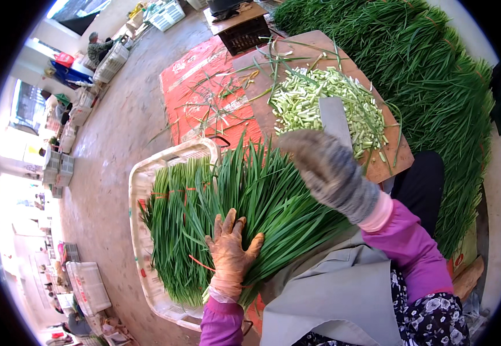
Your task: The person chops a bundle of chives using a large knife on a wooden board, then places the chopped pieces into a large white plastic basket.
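Far-left wall: a row of white plastic crates (89,285) ran down the side of the frame, and a person in a cap (99,51) sat by some of them, upper left.
Tray: a big cream plastic tray with rounded corners (137,230) sat left of centre on the grey-brown floor (103,150), pretty packed tbh.
Bundles: long, flat-leaved greens (172,254) filled the tray, with a few thin reddish bands (201,263) showing among them.
Red sheet: a printed red sheet (175,86) covered the floor at upper centre, bits of leaf scattered all over it.
Left hand: the left hand in a thin, stained orange-tan glove (230,254) pressed down on the greens at lower centre, fingers and thumb spread wide.
Loose leaves: a fanned bunch of dark green leaves (262,190) spread from the tray's right side toward the grey apron (331,294), mid-frame.
Right hand: the right hand in a dirty grey knit glove (337,173) was above that bunch, right of centre, fingers close together and pointing left.
Knife: a broad, flat metal blade (336,118) showed just beyond that glove; couldn't tell if it was gripped.
Board: pale green chopped stalks (302,92) were piled on a brown wooden board (397,155), upper right of centre.
Heap: a huge mound of green leaves (452,115) took up the upper right.
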Demonstrator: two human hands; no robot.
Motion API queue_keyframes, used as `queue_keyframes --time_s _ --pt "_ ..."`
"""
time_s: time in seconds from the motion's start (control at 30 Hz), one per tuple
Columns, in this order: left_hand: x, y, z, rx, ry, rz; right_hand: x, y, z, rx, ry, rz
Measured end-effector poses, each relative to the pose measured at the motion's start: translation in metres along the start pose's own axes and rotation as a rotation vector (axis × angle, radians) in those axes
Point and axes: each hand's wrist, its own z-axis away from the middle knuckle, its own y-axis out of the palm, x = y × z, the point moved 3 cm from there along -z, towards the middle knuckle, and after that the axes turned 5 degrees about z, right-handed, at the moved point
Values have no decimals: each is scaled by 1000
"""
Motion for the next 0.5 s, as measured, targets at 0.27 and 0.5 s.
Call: queue_keyframes --time_s 0.27,0.5 --pt "-4 2 3 -22 9 -20 19 81 30 581 51 109" --pt "-4 1 6 14 -12 -62 48 102 63 951 -58 165"
